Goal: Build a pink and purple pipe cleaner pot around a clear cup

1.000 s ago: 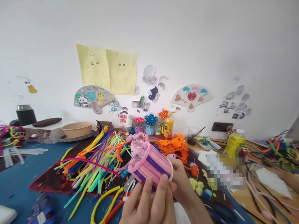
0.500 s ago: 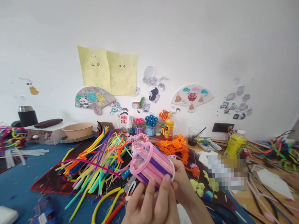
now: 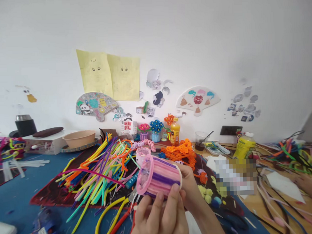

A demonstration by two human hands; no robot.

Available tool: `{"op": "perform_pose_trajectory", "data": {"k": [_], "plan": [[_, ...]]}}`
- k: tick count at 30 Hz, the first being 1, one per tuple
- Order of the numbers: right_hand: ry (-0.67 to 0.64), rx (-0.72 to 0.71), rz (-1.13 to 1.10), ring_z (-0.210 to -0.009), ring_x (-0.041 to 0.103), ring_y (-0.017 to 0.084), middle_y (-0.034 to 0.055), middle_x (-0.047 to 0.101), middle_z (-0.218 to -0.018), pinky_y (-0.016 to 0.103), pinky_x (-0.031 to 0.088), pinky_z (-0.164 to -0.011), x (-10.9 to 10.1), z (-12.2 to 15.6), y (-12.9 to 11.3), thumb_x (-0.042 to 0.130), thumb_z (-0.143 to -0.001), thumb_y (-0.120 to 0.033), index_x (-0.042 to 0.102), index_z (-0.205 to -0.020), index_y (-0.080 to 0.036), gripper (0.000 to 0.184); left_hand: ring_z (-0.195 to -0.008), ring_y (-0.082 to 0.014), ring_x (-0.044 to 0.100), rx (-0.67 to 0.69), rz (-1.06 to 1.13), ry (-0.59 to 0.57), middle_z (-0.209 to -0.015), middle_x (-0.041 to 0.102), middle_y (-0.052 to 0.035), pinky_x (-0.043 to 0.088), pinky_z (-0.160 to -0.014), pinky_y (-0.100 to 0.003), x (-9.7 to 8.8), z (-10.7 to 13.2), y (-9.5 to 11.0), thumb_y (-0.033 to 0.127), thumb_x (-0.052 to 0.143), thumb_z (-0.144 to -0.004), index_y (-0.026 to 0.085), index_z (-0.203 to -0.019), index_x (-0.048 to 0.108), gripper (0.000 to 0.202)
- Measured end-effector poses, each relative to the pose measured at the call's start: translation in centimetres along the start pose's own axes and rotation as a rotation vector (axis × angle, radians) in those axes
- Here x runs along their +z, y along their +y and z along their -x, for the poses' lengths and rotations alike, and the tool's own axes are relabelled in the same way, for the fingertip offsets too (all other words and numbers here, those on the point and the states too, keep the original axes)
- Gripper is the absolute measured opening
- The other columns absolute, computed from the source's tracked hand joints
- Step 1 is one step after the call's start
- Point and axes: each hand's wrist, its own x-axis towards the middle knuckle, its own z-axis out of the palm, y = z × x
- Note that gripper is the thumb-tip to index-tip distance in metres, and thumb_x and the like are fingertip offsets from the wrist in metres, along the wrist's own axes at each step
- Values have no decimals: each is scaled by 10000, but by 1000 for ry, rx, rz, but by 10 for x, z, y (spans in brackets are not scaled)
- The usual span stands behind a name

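Note:
A cup covered in pink and purple pipe cleaners (image 3: 158, 176) lies on its side in the air, its open rim facing left and a little toward me. My left hand (image 3: 159, 216) supports it from below and in front, fingertips pressed on its striped wall. At the cup's white base, my right hand (image 3: 190, 184) grips from the right; part of its fingers is hidden behind the cup. Just behind the rim stands a small pink cup (image 3: 142, 154). Loose colourful pipe cleaners (image 3: 101, 170) lie spread to the left, and an orange pipe-cleaner pile (image 3: 180, 155) lies behind the hands.
A blue glue gun (image 3: 44, 226) lies at the front left. Finished flower pots (image 3: 156, 130) and an orange drink bottle (image 3: 175, 132) stand by the wall. On the right are a yellow-labelled bottle (image 3: 245, 146) and another person's hand (image 3: 310, 186). Dark scissors (image 3: 233, 225) lie near the front.
Both hands have turned the cup slightly, so different stripes face me and the rim points more to the left. The camera view has shifted a little.

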Motion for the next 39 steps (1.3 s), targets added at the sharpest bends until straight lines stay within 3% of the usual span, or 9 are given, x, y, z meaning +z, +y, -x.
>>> {"op": "perform_pose_trajectory", "data": {"k": [5,8,10,14,17,20,27,33,39], "plan": [[-1,-4,-7,-877,752,289,92,821,-978,424,608,-844,0,-1,2,826,-734,-540,833,-1023,-260,403,-764,-158,586,-93,-12,90,-727,790,17,464,-750,-323,6,-1,0,28,733,-824,209,-816,706,183],[95,-49,212,-827,753,291,101,822,-936,428,616,-794,-2,-2,4,750,-767,-617,839,-984,-230,452,-740,-161,610,-176,-8,159,-743,794,-35,488,-768,-311,17,-1,-2,28,734,-819,174,-854,695,154],[183,-78,368,-818,749,292,96,820,-878,418,611,-778,-6,-4,7,700,-793,-637,844,-925,-215,465,-716,-148,642,-339,80,134,-776,788,-48,503,-742,-284,25,1,-7,44,725,-823,170,-851,679,137],[262,-51,552,-584,676,224,47,741,-617,315,545,-592,-17,-6,13,682,-833,-535,834,-802,-195,374,-630,-138,656,-806,269,-88,-696,716,12,488,-601,-239,39,8,-20,185,651,-897,218,-781,624,123],[289,0,687,-381,486,151,5,607,-447,267,375,-427,-23,-7,19,667,-838,-469,797,-670,-182,357,-511,-142,643,-990,333,-314,-588,675,37,461,-499,-231,48,16,-30,210,628,-889,216,-707,603,184],[290,50,779,-385,493,155,14,613,-462,267,348,-425,-27,-7,25,665,-814,-402,763,-607,-187,313,-539,-163,692,-1113,426,-501,-578,707,27,502,-536,-239,58,24,-37,143,640,-833,209,-658,622,188],[271,153,804,-336,477,149,-5,606,-444,278,354,-447,-38,-10,28,634,-806,-401,775,-668,-195,286,-768,-219,756,-1174,523,-710,-812,802,-69,546,-734,-328,65,29,-43,48,572,-813,189,-799,717,202],[327,146,674,-487,497,147,2,602,-499,267,346,-511,-47,-13,14,752,-717,-467,789,-705,-158,312,-739,-208,719,-1123,555,-652,-768,757,-38,517,-725,-311,56,23,-57,184,580,-860,198,-760,673,137],[272,176,413,-375,353,63,-33,564,-499,224,213,-397,-46,-9,1,806,-687,-545,796,-810,-138,425,-667,-171,696,-1094,600,-516,-713,732,-7,515,-644,-249,49,21,-73,343,577,-901,193,-829,658,185]]}}
